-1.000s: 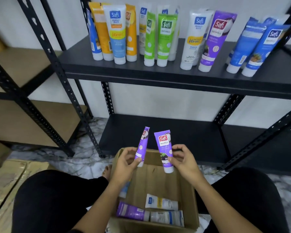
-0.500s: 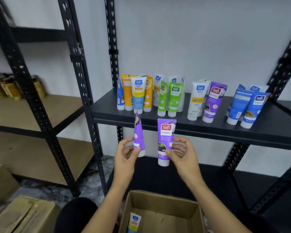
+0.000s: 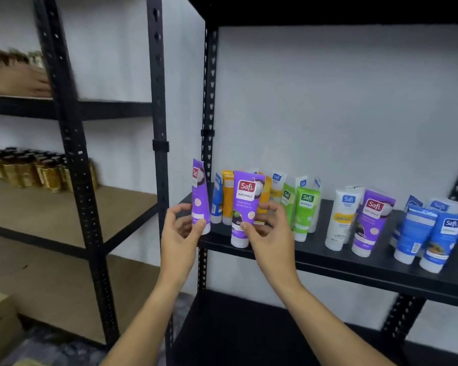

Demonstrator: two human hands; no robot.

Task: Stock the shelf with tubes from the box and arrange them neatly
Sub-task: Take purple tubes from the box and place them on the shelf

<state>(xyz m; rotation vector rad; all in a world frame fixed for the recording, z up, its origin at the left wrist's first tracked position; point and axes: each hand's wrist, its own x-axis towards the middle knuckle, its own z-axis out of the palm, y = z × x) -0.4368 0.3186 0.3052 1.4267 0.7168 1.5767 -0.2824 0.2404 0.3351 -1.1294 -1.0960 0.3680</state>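
Two bare forearms rise from the bottom edge of the view, no sleeves showing anywhere along them. The left hand (image 3: 181, 229) is uncovered, no glove, no ring or watch visible at the wrist. The right hand (image 3: 269, 233) is just as plain, with short, unpainted nails on the fingers (image 3: 245, 226) and a bare wrist.

Both hands raised 2 purple tubes (image 3: 246, 207) from box to shelf (image 3: 354, 262) level.

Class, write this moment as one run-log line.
left hand: holds purple tube | right hand: holds second purple tube | both upright, cap down, at black shelf front | not yet placed
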